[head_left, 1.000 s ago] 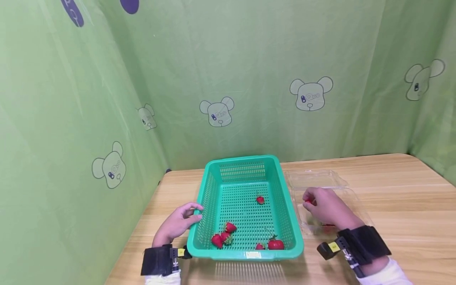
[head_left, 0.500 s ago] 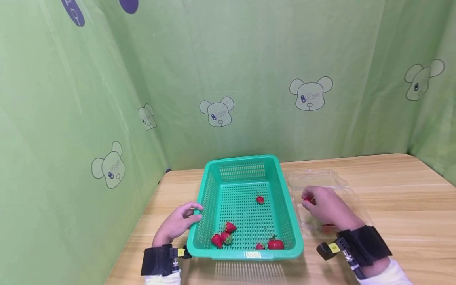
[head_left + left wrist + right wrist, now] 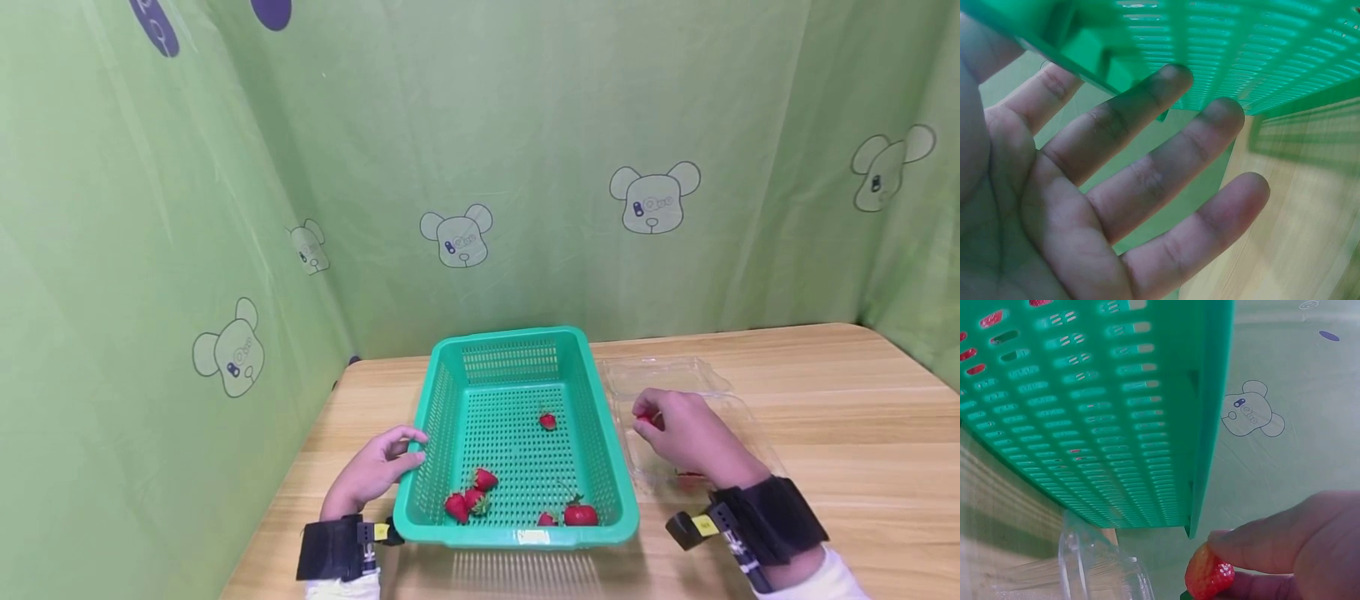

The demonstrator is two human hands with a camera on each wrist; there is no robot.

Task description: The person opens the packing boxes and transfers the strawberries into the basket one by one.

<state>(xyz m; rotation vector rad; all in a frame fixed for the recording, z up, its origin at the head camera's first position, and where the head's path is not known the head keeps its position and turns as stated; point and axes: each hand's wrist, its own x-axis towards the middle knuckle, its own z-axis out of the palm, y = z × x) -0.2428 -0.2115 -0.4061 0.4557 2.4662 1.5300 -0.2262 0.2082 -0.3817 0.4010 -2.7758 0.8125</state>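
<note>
While the left hand (image 3: 375, 468) touches the left rim (image 3: 426, 400) of a green basket (image 3: 517, 442) in the head view, the right hand (image 3: 686, 429) pinches a strawberry (image 3: 643, 419) at a clear container (image 3: 738, 421) just beside, the bench (image 3: 862, 433) extending rightward. Six other strawberries (image 3: 484, 478) lie in the basket; its front label (image 3: 533, 537) is unreadable. In the left wrist view, fingers (image 3: 1147, 172) spread outside the basket. In the right wrist view, thumb (image 3: 1260, 545) and finger (image 3: 1257, 585) hold the strawberry.

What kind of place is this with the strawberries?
Probably a small filming corner: green curtains with cartoon faces hang behind and beside a wooden table, and there are wrist cameras strapped on.
</note>
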